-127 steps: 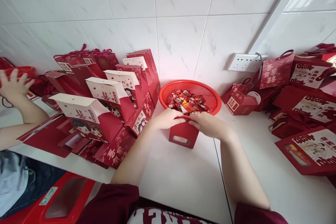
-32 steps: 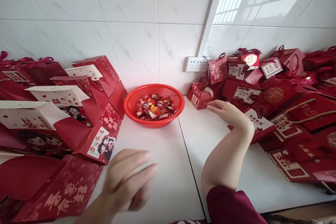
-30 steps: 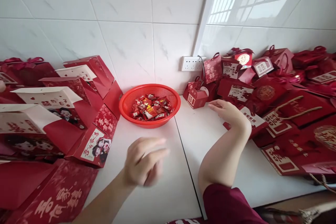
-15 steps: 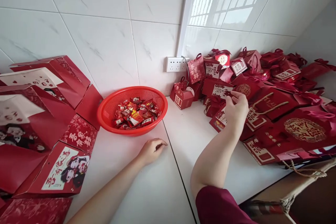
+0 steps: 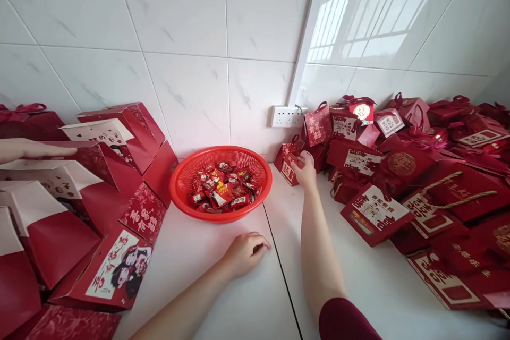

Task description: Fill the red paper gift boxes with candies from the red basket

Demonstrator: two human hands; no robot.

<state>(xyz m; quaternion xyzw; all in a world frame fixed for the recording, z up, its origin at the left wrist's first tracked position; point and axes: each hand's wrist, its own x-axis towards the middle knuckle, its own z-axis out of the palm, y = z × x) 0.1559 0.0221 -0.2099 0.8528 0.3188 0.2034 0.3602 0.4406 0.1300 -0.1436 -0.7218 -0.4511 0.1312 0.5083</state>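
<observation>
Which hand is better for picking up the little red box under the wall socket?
The right hand, I'd say. It's at the small red gift box, seemingly touching it. The left hand is loosely curled over the white table, farther away, nearer the red plastic basket.

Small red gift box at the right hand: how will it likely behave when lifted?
The small red gift box is probably light, since it looks like folded card, but its contents are hidden. Flat walls and straight edges suggest it should feel fairly stiff to the right hand, though a hard squeeze might dent it.
</observation>
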